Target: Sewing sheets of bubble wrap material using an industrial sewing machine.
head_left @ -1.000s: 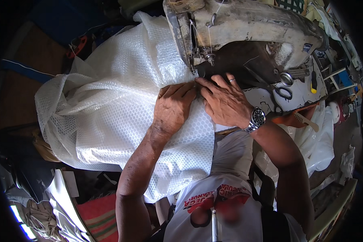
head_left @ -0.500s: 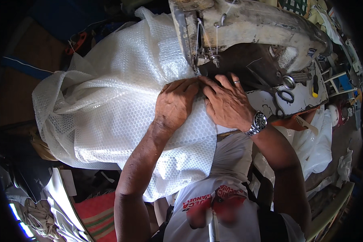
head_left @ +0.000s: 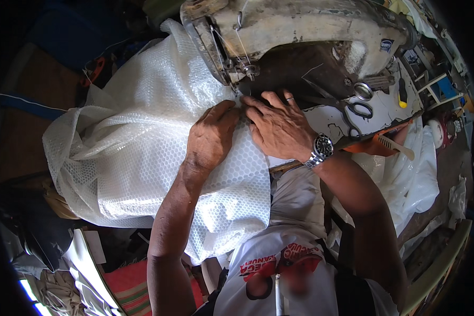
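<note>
A big sheet of clear bubble wrap (head_left: 142,158) drapes over the left of the table and hangs down over my lap. Its right edge runs up to the needle area of an old, worn sewing machine (head_left: 300,23). My left hand (head_left: 211,131) lies on the sheet with curled fingers, gripping it just below the needle. Beside it, my right hand (head_left: 280,126) rests at the sheet's edge, fingers spread and mostly flat, their tips close to the presser foot. The fingertips of my left hand are partly hidden. Thread runs down the machine's head.
Right of my right hand lie dark scissors (head_left: 347,110), a round metal piece (head_left: 363,91) and a yellow-and-black screwdriver (head_left: 402,94). A comb (head_left: 396,146) sticks out by an orange holder below the table edge. More clear plastic (head_left: 413,174) hangs at the right.
The view has shifted, so the machine and both hands appear further left. Both hands stay close together below the needle, my left still gripping the bubble wrap.
</note>
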The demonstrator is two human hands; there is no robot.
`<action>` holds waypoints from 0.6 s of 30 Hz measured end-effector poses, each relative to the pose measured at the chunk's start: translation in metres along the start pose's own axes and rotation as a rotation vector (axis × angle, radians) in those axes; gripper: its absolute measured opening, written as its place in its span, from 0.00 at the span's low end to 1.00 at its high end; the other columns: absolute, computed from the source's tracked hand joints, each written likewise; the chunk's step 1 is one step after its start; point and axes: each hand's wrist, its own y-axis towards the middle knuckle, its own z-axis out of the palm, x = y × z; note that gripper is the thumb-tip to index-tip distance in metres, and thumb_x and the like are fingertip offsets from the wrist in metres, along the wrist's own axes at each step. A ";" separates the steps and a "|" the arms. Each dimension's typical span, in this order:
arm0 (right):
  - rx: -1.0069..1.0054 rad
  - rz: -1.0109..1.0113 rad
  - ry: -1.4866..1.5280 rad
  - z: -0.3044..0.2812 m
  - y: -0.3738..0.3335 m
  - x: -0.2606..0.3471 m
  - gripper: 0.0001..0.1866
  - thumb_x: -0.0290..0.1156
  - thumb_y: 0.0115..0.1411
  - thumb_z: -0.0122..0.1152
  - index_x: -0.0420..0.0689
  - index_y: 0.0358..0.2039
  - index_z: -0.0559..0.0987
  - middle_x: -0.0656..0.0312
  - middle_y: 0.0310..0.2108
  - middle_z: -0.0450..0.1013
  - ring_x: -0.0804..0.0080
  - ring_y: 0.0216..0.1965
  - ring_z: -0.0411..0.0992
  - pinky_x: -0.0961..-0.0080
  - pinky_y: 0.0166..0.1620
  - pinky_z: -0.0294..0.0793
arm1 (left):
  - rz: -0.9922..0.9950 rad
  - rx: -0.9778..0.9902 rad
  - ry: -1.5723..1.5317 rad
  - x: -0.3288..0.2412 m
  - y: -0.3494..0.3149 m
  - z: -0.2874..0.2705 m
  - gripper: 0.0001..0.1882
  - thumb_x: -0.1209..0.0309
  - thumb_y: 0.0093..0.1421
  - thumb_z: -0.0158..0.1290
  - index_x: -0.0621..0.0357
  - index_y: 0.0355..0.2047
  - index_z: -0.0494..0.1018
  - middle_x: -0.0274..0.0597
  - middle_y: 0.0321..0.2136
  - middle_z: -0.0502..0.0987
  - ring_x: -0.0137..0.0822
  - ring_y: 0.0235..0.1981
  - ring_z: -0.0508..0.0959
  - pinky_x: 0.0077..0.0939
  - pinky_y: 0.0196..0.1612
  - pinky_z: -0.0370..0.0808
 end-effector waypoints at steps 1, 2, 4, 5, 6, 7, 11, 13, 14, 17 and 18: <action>-0.004 -0.005 -0.009 0.001 -0.001 0.000 0.20 0.40 0.68 0.54 0.42 0.54 0.79 0.60 0.70 0.70 0.57 0.65 0.66 0.40 0.68 0.60 | -0.015 0.012 -0.003 -0.001 0.000 0.000 0.11 0.79 0.63 0.58 0.59 0.46 0.82 0.46 0.53 0.82 0.49 0.50 0.85 0.40 0.53 0.84; -0.005 -0.005 -0.008 0.001 -0.001 -0.001 0.20 0.40 0.68 0.54 0.42 0.54 0.79 0.60 0.70 0.70 0.57 0.65 0.66 0.40 0.68 0.60 | -0.016 0.012 -0.002 0.000 0.000 0.001 0.11 0.79 0.63 0.58 0.59 0.46 0.82 0.46 0.53 0.82 0.49 0.50 0.85 0.40 0.53 0.84; 0.012 -0.001 -0.003 0.001 0.000 0.000 0.20 0.40 0.68 0.54 0.42 0.55 0.79 0.59 0.69 0.70 0.57 0.65 0.66 0.39 0.68 0.59 | 0.000 0.007 0.003 0.003 0.000 0.003 0.11 0.78 0.63 0.57 0.59 0.46 0.82 0.46 0.52 0.82 0.50 0.49 0.84 0.41 0.52 0.84; 0.010 -0.005 -0.004 0.000 0.001 0.000 0.20 0.40 0.68 0.54 0.42 0.55 0.79 0.59 0.69 0.70 0.57 0.65 0.66 0.39 0.68 0.59 | 0.000 0.004 0.005 0.003 0.000 0.003 0.11 0.78 0.63 0.57 0.59 0.46 0.82 0.46 0.52 0.82 0.50 0.49 0.84 0.41 0.52 0.84; 0.036 0.004 -0.006 -0.001 0.001 -0.001 0.22 0.41 0.69 0.53 0.43 0.57 0.79 0.59 0.69 0.70 0.57 0.66 0.65 0.38 0.68 0.59 | 0.003 -0.003 0.001 0.003 0.000 0.003 0.11 0.78 0.64 0.57 0.60 0.46 0.82 0.46 0.52 0.82 0.50 0.50 0.84 0.41 0.52 0.84; 0.063 0.012 -0.009 -0.002 0.001 -0.001 0.23 0.42 0.69 0.52 0.43 0.58 0.78 0.59 0.69 0.70 0.58 0.67 0.64 0.36 0.68 0.58 | 0.006 -0.009 -0.003 0.002 0.001 0.003 0.11 0.77 0.64 0.56 0.60 0.46 0.82 0.46 0.52 0.82 0.50 0.50 0.84 0.41 0.53 0.84; 0.044 0.012 -0.019 0.000 0.001 -0.001 0.24 0.43 0.70 0.51 0.43 0.58 0.78 0.59 0.69 0.69 0.58 0.67 0.64 0.36 0.69 0.57 | 0.009 -0.021 0.014 0.003 0.001 0.004 0.11 0.76 0.65 0.56 0.60 0.47 0.82 0.47 0.53 0.82 0.50 0.51 0.84 0.41 0.53 0.83; 0.019 0.014 -0.016 0.000 0.001 -0.001 0.21 0.40 0.69 0.52 0.42 0.56 0.79 0.59 0.69 0.70 0.57 0.65 0.66 0.39 0.68 0.59 | -0.003 -0.007 0.000 0.001 0.001 0.003 0.11 0.76 0.66 0.55 0.61 0.47 0.82 0.47 0.53 0.82 0.51 0.51 0.84 0.41 0.53 0.83; 0.016 0.015 -0.018 0.000 0.001 -0.001 0.21 0.40 0.69 0.52 0.42 0.56 0.79 0.59 0.69 0.70 0.57 0.65 0.66 0.39 0.68 0.59 | 0.001 -0.008 0.001 0.002 0.001 0.003 0.11 0.76 0.66 0.55 0.61 0.47 0.82 0.47 0.53 0.82 0.51 0.51 0.84 0.41 0.53 0.83; 0.016 0.011 -0.025 0.001 0.001 -0.001 0.21 0.41 0.69 0.52 0.42 0.56 0.79 0.59 0.69 0.70 0.57 0.65 0.66 0.39 0.68 0.59 | 0.007 -0.015 0.025 0.003 0.002 0.006 0.12 0.77 0.66 0.55 0.61 0.48 0.82 0.47 0.53 0.82 0.51 0.52 0.84 0.41 0.54 0.83; 0.015 0.018 -0.032 0.002 0.002 -0.002 0.22 0.41 0.69 0.52 0.42 0.56 0.79 0.59 0.69 0.70 0.57 0.65 0.66 0.39 0.68 0.59 | 0.012 -0.035 0.022 0.002 0.004 0.008 0.11 0.78 0.65 0.57 0.61 0.47 0.82 0.49 0.52 0.83 0.51 0.50 0.85 0.41 0.52 0.84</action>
